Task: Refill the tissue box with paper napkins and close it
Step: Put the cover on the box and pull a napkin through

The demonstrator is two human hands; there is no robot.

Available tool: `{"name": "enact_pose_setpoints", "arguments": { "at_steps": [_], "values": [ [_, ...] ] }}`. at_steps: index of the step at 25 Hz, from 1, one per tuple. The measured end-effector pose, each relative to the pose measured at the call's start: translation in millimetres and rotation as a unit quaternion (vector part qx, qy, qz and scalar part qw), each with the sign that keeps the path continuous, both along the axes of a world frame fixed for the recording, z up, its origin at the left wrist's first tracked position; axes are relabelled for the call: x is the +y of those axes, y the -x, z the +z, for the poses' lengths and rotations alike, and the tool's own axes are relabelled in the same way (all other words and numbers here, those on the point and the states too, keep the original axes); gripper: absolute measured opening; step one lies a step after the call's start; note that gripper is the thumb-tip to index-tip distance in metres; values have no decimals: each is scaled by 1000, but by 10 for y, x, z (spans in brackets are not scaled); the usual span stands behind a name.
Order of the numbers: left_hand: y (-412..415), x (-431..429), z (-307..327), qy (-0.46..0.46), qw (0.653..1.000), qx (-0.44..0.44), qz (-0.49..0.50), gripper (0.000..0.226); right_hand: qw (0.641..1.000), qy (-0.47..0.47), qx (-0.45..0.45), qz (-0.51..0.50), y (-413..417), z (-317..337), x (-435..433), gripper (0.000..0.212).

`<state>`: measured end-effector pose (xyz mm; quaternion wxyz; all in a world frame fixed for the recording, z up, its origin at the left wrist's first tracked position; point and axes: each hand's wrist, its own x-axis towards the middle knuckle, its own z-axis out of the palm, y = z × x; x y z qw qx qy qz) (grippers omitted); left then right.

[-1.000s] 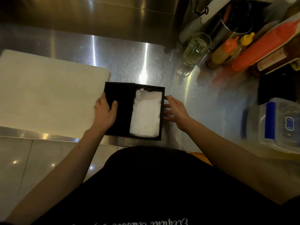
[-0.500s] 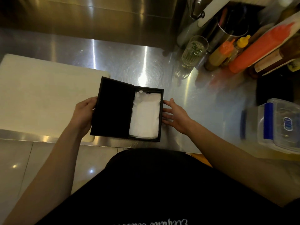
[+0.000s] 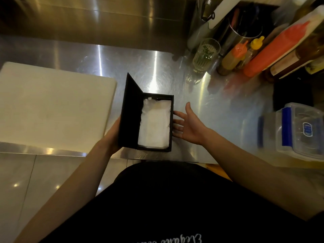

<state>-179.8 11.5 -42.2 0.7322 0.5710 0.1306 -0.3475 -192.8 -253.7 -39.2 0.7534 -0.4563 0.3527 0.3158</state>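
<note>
A person's left hand (image 3: 114, 135) grips the raised lid (image 3: 130, 113) of a black rectangular tissue box (image 3: 171, 120) packed with white paper napkins (image 3: 155, 125); at three o'clock, the right hand (image 3: 190, 127) rests beside it, fingers spread wide.

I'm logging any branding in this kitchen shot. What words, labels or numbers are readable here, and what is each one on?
Nothing reads cleanly.
Black garment: pale script at the bottom edge, upside down and cut off; unreadable.
Drinking glass: green print, blurred.
Plastic container: blue emblem on the lid, too small.
Dark bottle: pale label, no legible text.
Tissue box and napkins: no text seen.
</note>
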Motion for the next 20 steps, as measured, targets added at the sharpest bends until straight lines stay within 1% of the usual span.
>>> {"name": "enact_pose_setpoints", "arguments": {
  "at_steps": [2,4,6,7,8,9,11,12,14,17,20],
  "values": [
    [-17,-111,-74,-36,999,7,-40,42,1000,-13,0,0,18,2,11,84],
    [-28,-232,-139,-57,996,17,-69,55,1000,-23,-4,7,37,-3,10,86],
    [-23,-323,-214,-66,996,13,-65,70,999,-28,-11,14,51,-23,4,86],
    [-13,-352,-242,-74,995,7,-60,74,999,-28,-14,17,60,-33,2,85],
    [-4,-375,-268,-89,994,0,-59,74,999,-25,-17,21,71,-40,8,80],
    [6,-391,-287,-108,992,-8,-59,71,999,-18,-19,24,82,-43,18,70],
    [21,-417,-318,-137,989,-19,-52,63,999,1,-26,32,103,-39,47,43],
    [27,-430,-324,-144,988,-20,-48,60,999,11,-30,34,116,-30,62,32],
    [39,-442,-322,-153,987,-29,-47,61,998,32,-38,31,135,-9,91,20],
    [64,-439,-310,-165,983,-52,-53,64,994,81,-61,34,162,18,140,14],
    [74,-442,-293,-181,980,-67,-54,63,987,127,-86,40,166,14,190,26]
  ]
}}
